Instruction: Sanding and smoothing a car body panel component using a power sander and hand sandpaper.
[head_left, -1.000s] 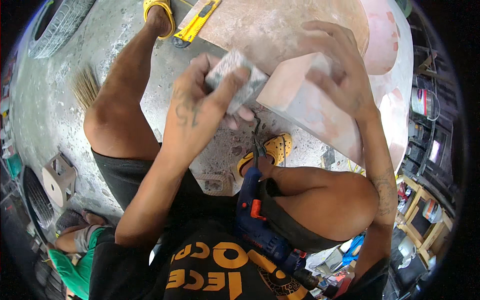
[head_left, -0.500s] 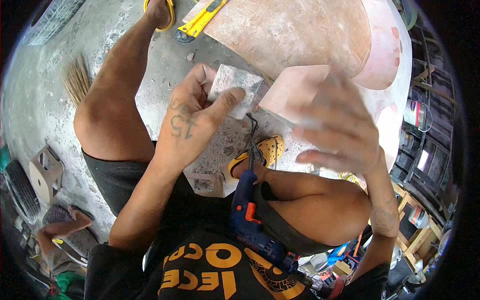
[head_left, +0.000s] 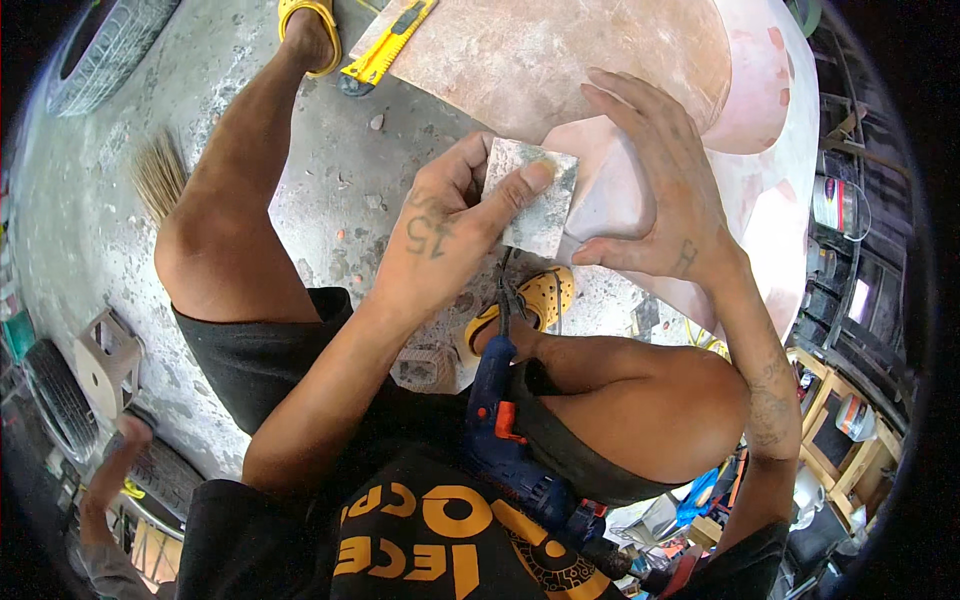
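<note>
The left hand (head_left: 450,235) pinches a grey sanding sheet (head_left: 532,195) just left of the open right hand (head_left: 655,190), which rests flat on the pink panel (head_left: 610,195) between them.

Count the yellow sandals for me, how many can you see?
2. One yellow sandal is on the foot at the top, beside the yellow knife. The other sandal is on the foot in the middle, just under the left hand holding the grey square.
</note>
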